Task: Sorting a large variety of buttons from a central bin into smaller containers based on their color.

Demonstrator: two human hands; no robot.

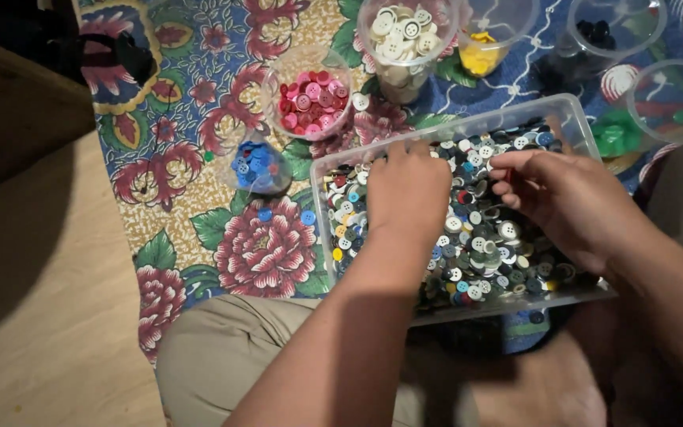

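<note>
Left hand: palm down in the clear tray, fingers curled into the mixed buttons; whether it grips any, cannot tell.
Right hand: over the tray's right half, fingertips pinched together, a small red bit seemingly between them.
Tray: on a floral cloth on the floor, before the person's knee.
Cups beyond tray: pink buttons, white buttons, yellow buttons, blue buttons, black, green.
Step, as judged: picking buttons out by colour.
Next move calls for: matching the pinched piece to the right cup, likely the pink one, reaching across the left hand.
</note>
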